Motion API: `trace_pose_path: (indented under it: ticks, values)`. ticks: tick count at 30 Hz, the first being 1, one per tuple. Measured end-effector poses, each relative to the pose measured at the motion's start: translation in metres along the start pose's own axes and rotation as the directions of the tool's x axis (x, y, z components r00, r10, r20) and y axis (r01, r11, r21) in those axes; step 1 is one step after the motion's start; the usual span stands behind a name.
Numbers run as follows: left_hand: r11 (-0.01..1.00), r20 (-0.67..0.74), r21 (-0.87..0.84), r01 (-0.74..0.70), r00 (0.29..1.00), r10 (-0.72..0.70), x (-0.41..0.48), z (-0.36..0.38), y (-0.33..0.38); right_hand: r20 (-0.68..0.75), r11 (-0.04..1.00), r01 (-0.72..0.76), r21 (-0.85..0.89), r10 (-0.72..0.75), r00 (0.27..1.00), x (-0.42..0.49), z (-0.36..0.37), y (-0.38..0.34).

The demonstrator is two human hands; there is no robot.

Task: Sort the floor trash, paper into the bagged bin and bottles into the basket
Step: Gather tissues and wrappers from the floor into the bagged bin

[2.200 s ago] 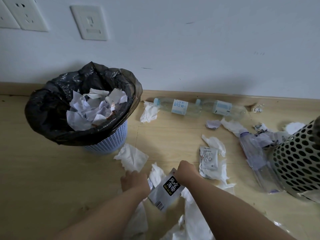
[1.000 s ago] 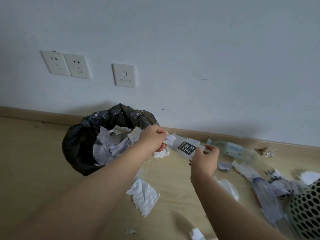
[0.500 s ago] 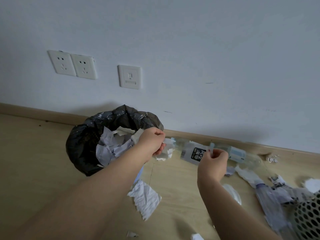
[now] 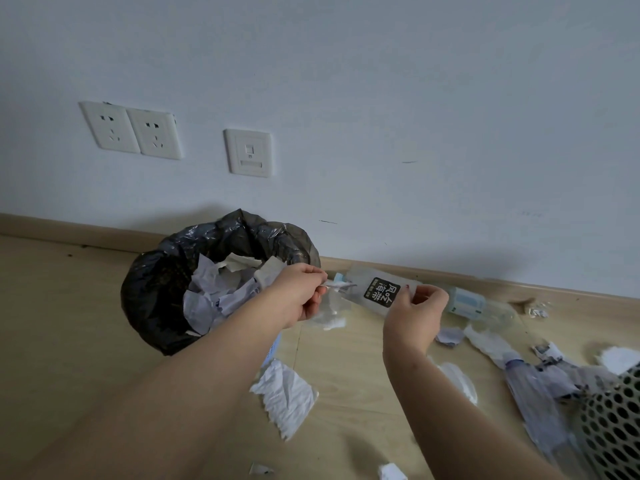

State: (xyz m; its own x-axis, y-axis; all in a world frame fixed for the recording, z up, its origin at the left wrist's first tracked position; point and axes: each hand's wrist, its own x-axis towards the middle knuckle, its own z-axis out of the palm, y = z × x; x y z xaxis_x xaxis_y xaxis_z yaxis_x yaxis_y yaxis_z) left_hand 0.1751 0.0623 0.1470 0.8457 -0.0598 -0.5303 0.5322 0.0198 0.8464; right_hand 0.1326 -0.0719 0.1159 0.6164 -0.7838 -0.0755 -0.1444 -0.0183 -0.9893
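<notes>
- Left hand (image 4: pixel 301 296) pinches the left end of a silvery packet (image 4: pixel 379 292) with a black label. Right hand (image 4: pixel 415 310) pinches its right edge. Both hands are grasping, and the packet is held taut in the air between them.
- The packet is just right of the bagged bin (image 4: pixel 152 292), over the floor (image 4: pixel 69 323) and short of the opening. The two-handed hold suggests tearing or checking before the drop. What it is made of cannot be told.
- The bin holds paper scraps (image 4: pixel 207 296) heaped near its rim.
- A clear bottle (image 4: pixel 467 303) lies along the baseboard behind the right hand. A purple-tinted bottle (image 4: pixel 533 389) lies beside the perforated basket (image 4: pixel 616 431).
- A crumpled sheet (image 4: pixel 285 393) lies near the bin's foot, with more scraps by the basket. Much sorting remains.
</notes>
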Motion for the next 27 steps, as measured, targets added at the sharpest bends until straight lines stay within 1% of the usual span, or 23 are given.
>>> trace_pose_path:
  ticks: [3,5,8,10,13,15,17,20,23,27]
  values:
    - [0.988,0.016,-0.137,0.066,0.998,-0.065,-0.002,0.001,0.003,0.047,0.999,-0.042,0.013,0.041,0.998,-0.004,0.002,0.002]
    - [0.979,0.019,-0.181,0.089,0.996,-0.087,-0.003,0.001,0.004,0.104,0.998,-0.063,-0.015,0.064,0.992,-0.005,0.003,0.005]
    - [0.974,0.023,-0.204,0.103,0.995,-0.1,-0.003,0.001,0.004,0.191,0.989,-0.072,-0.128,0.096,0.977,-0.01,0.005,0.011]
    - [0.972,0.041,-0.207,0.109,0.994,-0.103,-0.003,0.002,0.004,0.265,0.972,-0.04,-0.232,0.102,0.959,-0.014,0.007,0.016]
    - [0.982,0.044,-0.166,0.085,0.996,-0.079,-0.003,0.002,0.005,0.317,0.948,-0.013,-0.318,0.12,0.941,-0.016,0.007,0.026]
    - [0.996,0.023,-0.085,0.035,0.999,-0.033,-0.002,0.001,0.006,0.305,0.94,-0.012,-0.34,0.122,0.945,-0.015,0.005,0.032]
    - [0.997,-0.007,0.058,-0.05,0.999,0.05,0.0,0.0,0.005,0.275,0.939,-0.015,-0.345,0.116,0.954,-0.012,0.003,0.035]
    - [0.962,-0.06,0.21,-0.176,0.98,0.192,0.003,-0.002,0.004,0.214,0.951,-0.025,-0.31,0.095,0.972,-0.007,0.001,0.033]
    - [0.928,-0.126,0.24,-0.287,0.938,0.323,0.003,-0.005,0.004,0.157,0.969,0.003,-0.247,0.037,0.987,-0.008,0.003,0.025]
    - [0.886,-0.273,0.251,-0.391,0.849,0.452,0.007,-0.013,0.006,0.113,0.993,0.065,-0.099,-0.054,0.992,-0.015,0.01,0.011]
